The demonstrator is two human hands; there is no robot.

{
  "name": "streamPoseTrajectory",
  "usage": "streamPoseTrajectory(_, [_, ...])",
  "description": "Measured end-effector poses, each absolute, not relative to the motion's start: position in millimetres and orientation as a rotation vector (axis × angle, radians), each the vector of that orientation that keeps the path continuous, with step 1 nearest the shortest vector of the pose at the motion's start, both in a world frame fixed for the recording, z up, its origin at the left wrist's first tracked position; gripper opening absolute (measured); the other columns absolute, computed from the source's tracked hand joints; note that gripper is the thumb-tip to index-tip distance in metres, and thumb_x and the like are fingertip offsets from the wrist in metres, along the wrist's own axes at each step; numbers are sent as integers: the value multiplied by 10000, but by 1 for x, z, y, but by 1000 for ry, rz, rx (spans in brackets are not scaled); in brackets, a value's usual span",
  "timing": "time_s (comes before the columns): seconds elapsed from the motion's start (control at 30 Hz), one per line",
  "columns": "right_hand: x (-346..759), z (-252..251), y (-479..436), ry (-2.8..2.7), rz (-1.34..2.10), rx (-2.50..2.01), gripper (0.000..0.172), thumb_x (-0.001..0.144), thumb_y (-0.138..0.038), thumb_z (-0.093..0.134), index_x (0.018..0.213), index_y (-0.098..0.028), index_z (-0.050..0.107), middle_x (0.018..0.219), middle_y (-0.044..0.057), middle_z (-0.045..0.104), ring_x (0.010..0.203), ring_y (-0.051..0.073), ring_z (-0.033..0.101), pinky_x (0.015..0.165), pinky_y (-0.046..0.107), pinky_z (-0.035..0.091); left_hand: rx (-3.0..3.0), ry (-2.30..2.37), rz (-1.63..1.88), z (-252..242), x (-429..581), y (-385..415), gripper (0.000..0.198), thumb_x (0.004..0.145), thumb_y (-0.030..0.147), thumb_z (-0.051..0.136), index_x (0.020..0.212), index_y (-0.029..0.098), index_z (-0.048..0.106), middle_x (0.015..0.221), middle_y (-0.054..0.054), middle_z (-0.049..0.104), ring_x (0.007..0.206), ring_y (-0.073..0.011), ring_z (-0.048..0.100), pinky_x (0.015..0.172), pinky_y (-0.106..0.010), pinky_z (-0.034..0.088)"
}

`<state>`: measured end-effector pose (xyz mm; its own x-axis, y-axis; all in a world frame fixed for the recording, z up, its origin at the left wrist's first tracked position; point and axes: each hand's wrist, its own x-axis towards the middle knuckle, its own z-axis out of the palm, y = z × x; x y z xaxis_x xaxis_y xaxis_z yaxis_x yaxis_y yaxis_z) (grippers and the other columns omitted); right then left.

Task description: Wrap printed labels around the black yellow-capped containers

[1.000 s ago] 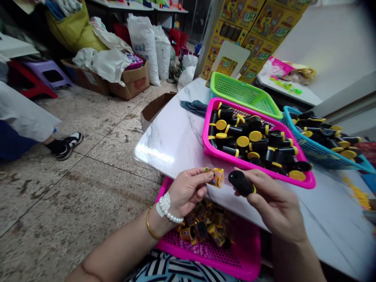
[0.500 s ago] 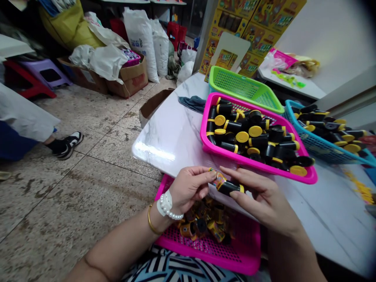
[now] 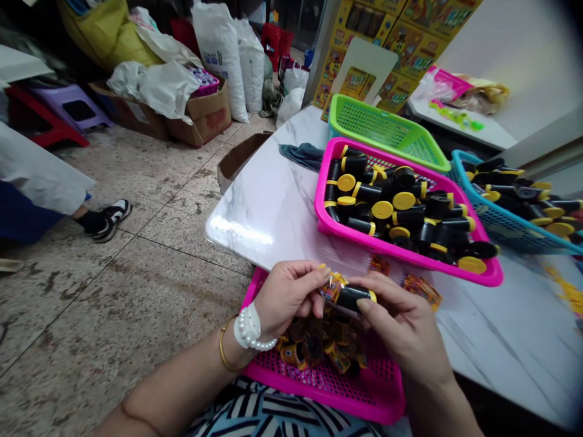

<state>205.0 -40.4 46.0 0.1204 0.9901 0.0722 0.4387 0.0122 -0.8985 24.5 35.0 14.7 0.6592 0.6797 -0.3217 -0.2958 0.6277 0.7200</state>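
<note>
My left hand (image 3: 289,294) is closed, pinching a printed plastic sleeve label (image 3: 334,285) between thumb and fingertips. The sleeve sits over one end of a small black container (image 3: 353,298), which lies nearly level. My right hand (image 3: 403,321) grips the container near its yellow-capped end, thumb in front and fingers behind. Just below both hands is a pink basket (image 3: 385,394) holding several containers with printed labels. Flat printed labels (image 3: 422,291) lie on the table beside my right hand.
A second pink basket (image 3: 392,244) on the marble-patterned table (image 3: 264,200) is full of black, yellow-capped containers. Behind it stand a green basket (image 3: 387,115) and printed yellow cartons (image 3: 412,51). A blue basket (image 3: 501,221) is at right, a dark cloth (image 3: 303,156) at left.
My right hand has shifted slightly down, and the flat labels on the table now show behind it. Both hands still hold the sleeve and container. The view has turned a little.
</note>
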Motion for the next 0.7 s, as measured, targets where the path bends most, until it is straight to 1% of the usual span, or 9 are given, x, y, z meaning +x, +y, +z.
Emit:
streamPoseTrajectory(0.1, [207, 48, -44, -1536, 569, -1601, 155, 901, -265, 684, 1025, -272, 775, 892, 19, 684, 770, 157, 630, 637, 260, 483, 627, 593, 580, 14, 26, 29, 319, 840, 437, 739, 865, 125, 675, 493, 14, 643, 277, -9, 329, 301, -142, 155])
streamPoseTrajectory(0.23, [215, 43, -52, -1533, 347, -1674, 165, 883, -257, 713, 1042, -269, 754, 920, 16, 681, 810, 165, 626, 697, 279, 483, 543, 589, 595, 12, 29, 22, 316, 816, 405, 767, 859, 101, 694, 494, 9, 637, 287, -9, 353, 301, -140, 164])
streamPoseTrajectory(0.3, [221, 39, -56, -1473, 412, -1674, 165, 883, -268, 720, 1044, -266, 760, 918, 20, 674, 792, 161, 622, 685, 279, 485, 504, 577, 589, 11, 31, 21, 303, 812, 385, 774, 859, 95, 701, 484, 12, 626, 292, -9, 354, 302, -140, 168])
streamPoseTrajectory(0.37, [225, 36, -59, -1326, 616, -1592, 162, 900, -297, 702, 1044, -258, 766, 914, 27, 667, 730, 154, 619, 640, 280, 498, 444, 569, 600, 10, 34, 21, 267, 813, 354, 777, 848, 103, 694, 468, 24, 603, 304, -13, 363, 307, -138, 175])
streamPoseTrajectory(0.43, [226, 33, -60, -1109, 770, -1443, 193, 904, -334, 695, 1062, -253, 769, 917, 39, 682, 663, 148, 619, 590, 285, 516, 376, 573, 626, 10, 38, 23, 222, 807, 306, 781, 833, 109, 682, 475, 31, 592, 333, -18, 396, 314, -133, 184])
streamPoseTrajectory(0.5, [225, 32, -59, -931, 819, -1331, 239, 881, -356, 723, 1089, -250, 773, 929, 57, 714, 617, 145, 618, 550, 285, 528, 335, 579, 643, 11, 41, 25, 188, 800, 255, 781, 837, 104, 675, 513, 21, 606, 371, -22, 440, 325, -125, 199])
streamPoseTrajectory(0.6, [219, 28, -58, -847, 889, -1287, 291, 842, -358, 773, 1110, -244, 782, 931, 72, 742, 622, 148, 629, 573, 290, 555, 311, 559, 630, 12, 46, 27, 177, 818, 222, 763, 888, 90, 670, 540, 14, 614, 386, -19, 442, 334, -119, 210])
streamPoseTrajectory(0.7, [215, 22, -58, -855, 985, -1306, 302, 856, -358, 763, 1145, -268, 774, 982, 71, 744, 685, 158, 653, 613, 291, 567, 274, 529, 618, 13, 47, 27, 197, 825, 216, 757, 933, 85, 656, 542, 22, 603, 376, -12, 410, 328, -119, 195])
